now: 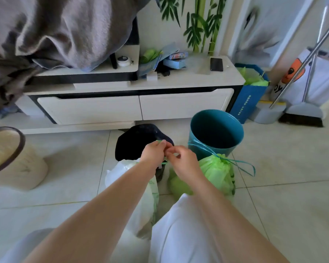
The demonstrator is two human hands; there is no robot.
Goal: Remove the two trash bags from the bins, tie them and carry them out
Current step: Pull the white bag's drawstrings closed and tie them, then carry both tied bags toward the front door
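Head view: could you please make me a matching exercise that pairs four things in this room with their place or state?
Things:
1. teal bin
2. green bag
3. phone
4. broom

Places or states:
a. lies on the cabinet top
b. stands upright with no bag inside
c. leans at the far right
d. cinched by a string, on the floor

Pairs: 1-b, 2-d, 3-a, 4-c.

- The left hand (153,151) and right hand (183,162) pinch a green drawstring (164,163) above the white bag (120,173).
- A green bag (216,172), its neck cinched, lies on the floor just beside the teal bin (216,130).
- A black bin (137,141) stands behind the hands.
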